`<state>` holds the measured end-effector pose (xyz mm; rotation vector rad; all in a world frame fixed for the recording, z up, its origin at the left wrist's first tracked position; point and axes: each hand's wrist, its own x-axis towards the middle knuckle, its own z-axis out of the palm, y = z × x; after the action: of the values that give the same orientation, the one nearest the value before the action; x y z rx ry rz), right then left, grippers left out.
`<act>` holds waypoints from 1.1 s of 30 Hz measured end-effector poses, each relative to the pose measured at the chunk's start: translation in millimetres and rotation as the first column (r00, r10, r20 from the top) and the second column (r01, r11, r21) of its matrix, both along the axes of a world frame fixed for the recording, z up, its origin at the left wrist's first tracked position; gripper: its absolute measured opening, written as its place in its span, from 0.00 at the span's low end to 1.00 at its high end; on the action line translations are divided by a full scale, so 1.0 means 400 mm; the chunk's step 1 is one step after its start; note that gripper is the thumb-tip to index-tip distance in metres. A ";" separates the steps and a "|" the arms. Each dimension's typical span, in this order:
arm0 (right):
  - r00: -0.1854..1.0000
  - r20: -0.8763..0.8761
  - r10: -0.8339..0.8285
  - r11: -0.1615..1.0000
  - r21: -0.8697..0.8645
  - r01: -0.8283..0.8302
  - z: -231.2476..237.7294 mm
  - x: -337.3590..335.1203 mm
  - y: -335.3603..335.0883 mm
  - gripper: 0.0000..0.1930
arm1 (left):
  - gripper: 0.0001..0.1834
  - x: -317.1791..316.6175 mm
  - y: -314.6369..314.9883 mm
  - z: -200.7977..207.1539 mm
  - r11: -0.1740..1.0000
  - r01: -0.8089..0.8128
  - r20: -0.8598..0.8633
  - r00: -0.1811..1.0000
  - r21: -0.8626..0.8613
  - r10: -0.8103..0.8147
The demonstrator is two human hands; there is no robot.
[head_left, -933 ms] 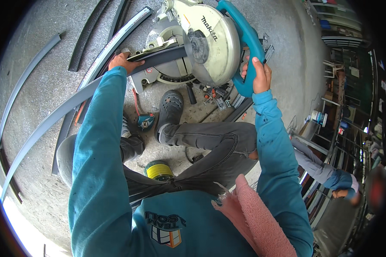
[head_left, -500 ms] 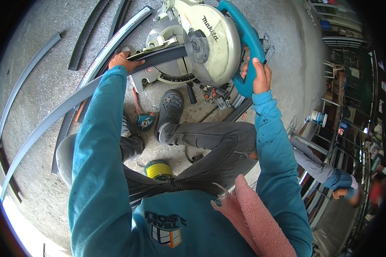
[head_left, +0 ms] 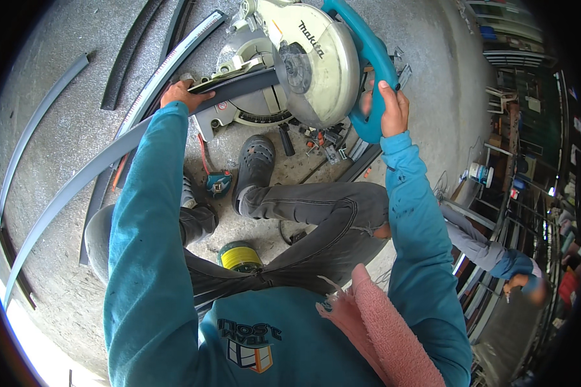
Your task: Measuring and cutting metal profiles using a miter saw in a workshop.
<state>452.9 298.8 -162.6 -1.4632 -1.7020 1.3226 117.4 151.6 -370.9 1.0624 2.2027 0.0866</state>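
Note:
A miter saw with a cream housing (head_left: 332, 64) and a clear, dusty blade guard stands on the floor in front of me. My right hand (head_left: 394, 109) is wrapped round its teal loop handle (head_left: 376, 51), with some fingers blurred inside the loop. A long grey metal profile (head_left: 119, 145) lies across the saw base and runs back past my left arm to the lower left. My left hand (head_left: 186, 97) grips it against the fence, left of the blade. The guard hides the profile's far end and the blade's edge.
More metal profiles (head_left: 42, 132) lie on the floor at left. Between my feet and the saw are a teal tape measure (head_left: 218, 184) and small scraps (head_left: 329, 145). A green tin with a yellow band (head_left: 240, 257) sits between my legs. Another person (head_left: 497, 258) is at right beside racks.
The saw and floor pieces appear shifted slightly up and left in view. Both hands keep their places on the profile and the handle. The other person's arm has moved a little.

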 end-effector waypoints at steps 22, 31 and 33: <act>0.999 -0.032 0.005 0.999 0.034 -0.004 -0.039 0.021 -0.013 0.19 | 0.40 0.010 -0.007 -0.017 0.996 -0.065 -0.043 0.997 0.066 0.068; 0.997 -0.074 0.010 0.999 0.033 -0.007 -0.060 0.034 -0.020 0.18 | 0.39 0.012 -0.006 -0.009 0.995 -0.079 -0.022 0.997 0.060 0.080; 0.997 -0.074 0.011 0.999 0.041 -0.008 -0.065 0.035 -0.025 0.18 | 0.39 0.010 -0.006 -0.011 0.996 -0.073 -0.024 0.997 0.054 0.075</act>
<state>466.8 288.7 -188.4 -1.3680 -1.6808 1.3234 121.4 149.2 -375.3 1.0157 2.2743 0.1656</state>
